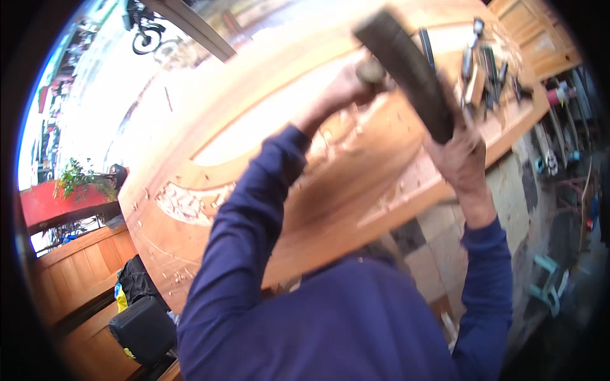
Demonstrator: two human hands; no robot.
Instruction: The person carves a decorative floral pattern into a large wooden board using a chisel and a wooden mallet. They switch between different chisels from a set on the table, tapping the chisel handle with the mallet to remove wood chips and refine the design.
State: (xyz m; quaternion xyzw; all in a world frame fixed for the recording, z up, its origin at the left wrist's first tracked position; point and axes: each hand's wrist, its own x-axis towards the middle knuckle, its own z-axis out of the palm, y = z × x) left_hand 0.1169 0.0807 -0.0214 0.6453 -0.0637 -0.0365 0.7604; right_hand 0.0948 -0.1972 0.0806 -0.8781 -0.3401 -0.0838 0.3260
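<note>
My right hand (pixel 460 155) is closed around the lower end of a dark, heavy wooden mallet (pixel 406 70), raised and tilted over the board. My left hand (pixel 346 87) grips a carving chisel, whose round handle end (pixel 370 71) shows beside the mallet; its blade is hidden. Between mallet and handle I cannot tell whether there is contact. Beneath both hands lies a large wooden panel (pixel 343 219) with carved relief (pixel 190 203) at its left and wood chips about the middle. Both hands are somewhat blurred.
Several chisels (pixel 489 70) and a small wood block (pixel 474 86) lie on the panel's right end. A black case (pixel 145 330) stands lower left, near a planter (pixel 70 203). At right are a pale green stool (pixel 548 282) and a tiled floor (pixel 438 235). A motorcycle (pixel 147 35) stands beyond.
</note>
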